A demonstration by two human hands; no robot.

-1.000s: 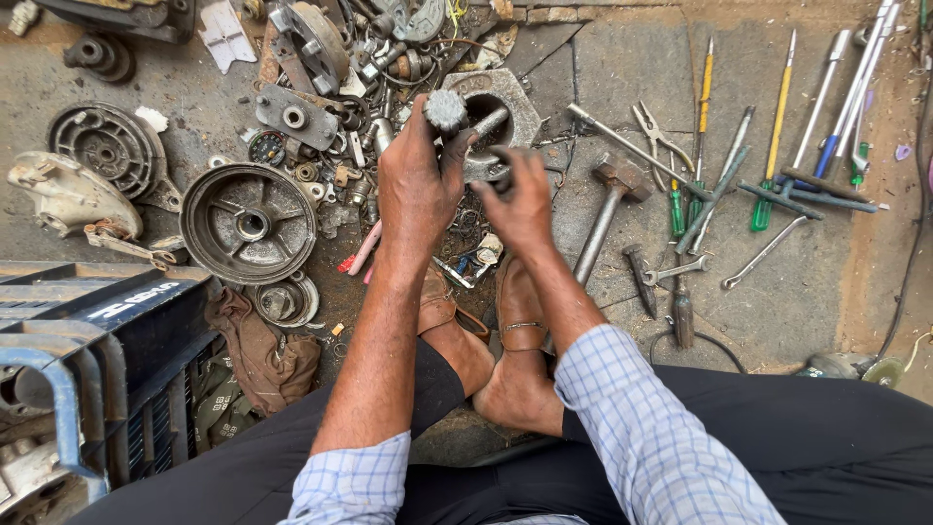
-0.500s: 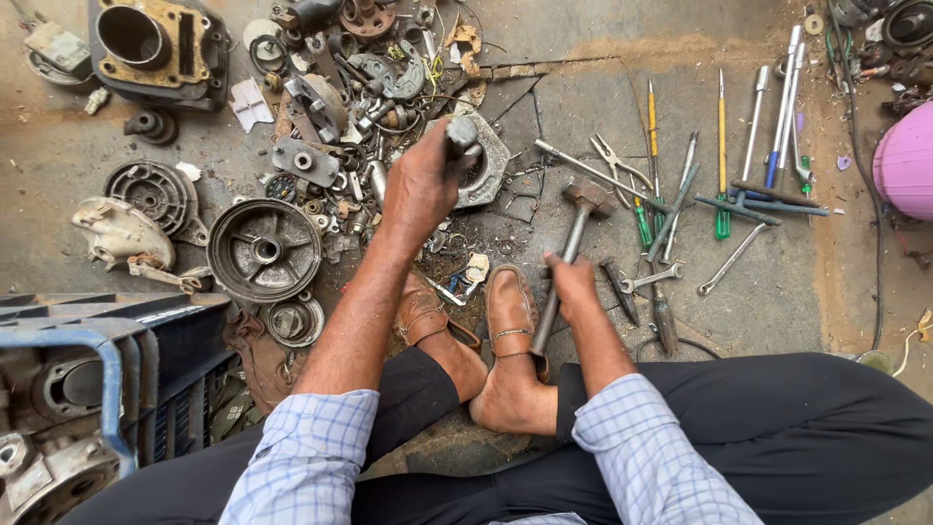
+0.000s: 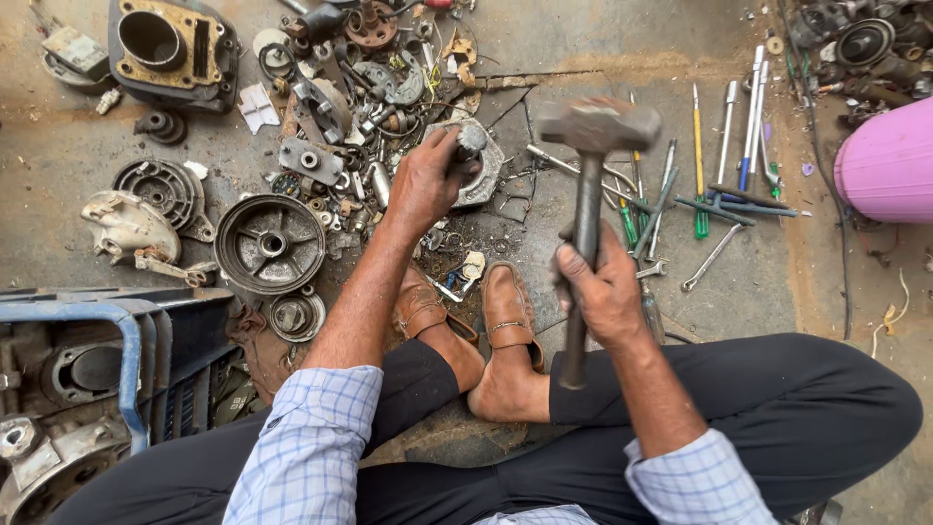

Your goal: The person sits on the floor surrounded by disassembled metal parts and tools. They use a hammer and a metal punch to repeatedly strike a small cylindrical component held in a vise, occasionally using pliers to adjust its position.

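Observation:
I sit on the floor with my brown shoes together in front of me. My left hand (image 3: 424, 183) grips a short metal rod (image 3: 470, 142) standing upright on a round grey engine part (image 3: 486, 175) on the ground. My right hand (image 3: 601, 292) holds a hammer (image 3: 589, 194) by its metal handle. The hammer's heavy head is raised above the floor, to the right of the rod.
Screwdrivers and spanners (image 3: 714, 185) lie in a row at right. A brake drum (image 3: 270, 243), an engine cylinder block (image 3: 173, 51) and several small metal parts lie at left. A blue crate (image 3: 126, 360) stands at lower left, a pink tub (image 3: 886, 160) at right.
My right hand left the rod, reached down to the hammer on the floor, and has lifted it up. My left hand stays on the rod.

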